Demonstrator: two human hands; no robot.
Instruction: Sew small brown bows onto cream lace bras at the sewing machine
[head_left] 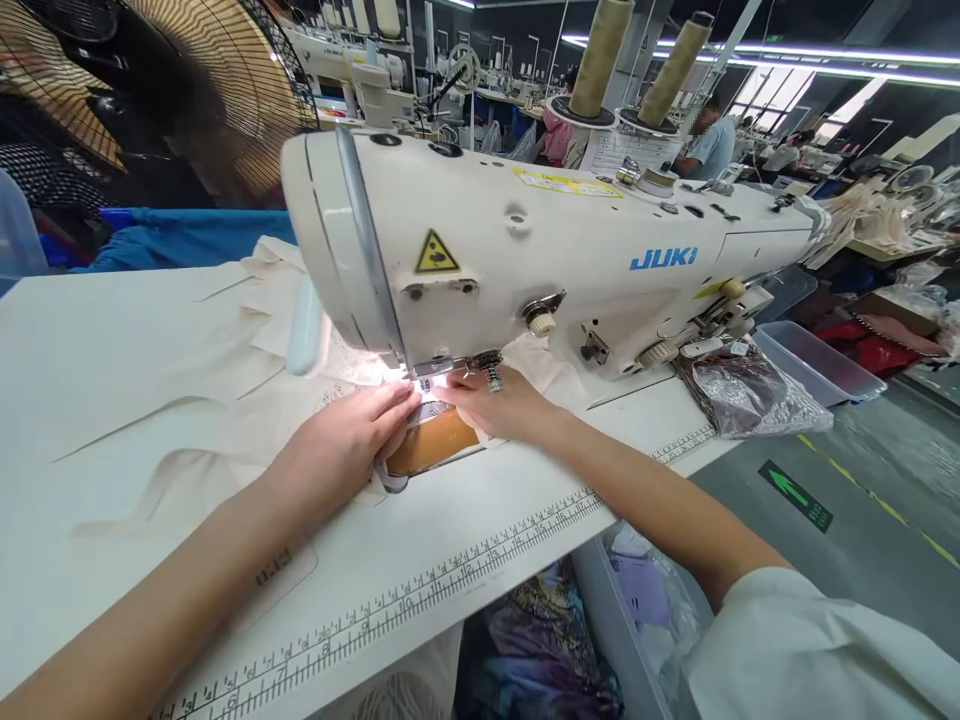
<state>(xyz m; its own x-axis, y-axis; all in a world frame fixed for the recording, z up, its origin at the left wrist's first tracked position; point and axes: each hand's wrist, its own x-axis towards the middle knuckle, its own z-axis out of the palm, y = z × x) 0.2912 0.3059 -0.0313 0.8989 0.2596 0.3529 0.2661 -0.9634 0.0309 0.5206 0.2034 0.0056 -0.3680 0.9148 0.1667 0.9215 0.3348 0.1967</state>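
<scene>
Under the lit needle area of a white JUKI sewing machine (480, 215), both of my hands are at the cream fabric (217, 375). My left hand (337, 440) is on the near left of the presser foot (426, 384), its fingers pressed together on the cloth. To the right of the foot, my right hand (504, 402) pinches the fabric edge, its fingertips partly hidden by the machine head. Between the hands an orange-brown plate (435, 442) shows in the machine bed. The cloth spreads leftward in loose, overlapping folds. Glare hides the exact stitching point.
A ruler tape (405, 600) runs along the front edge of the white table (67, 340). A plastic-wrapped bundle (750, 390) lies at the right end. A large fan (187, 90) stands back left, thread cones (600, 60) behind the machine. Below is a grey bin (622, 620).
</scene>
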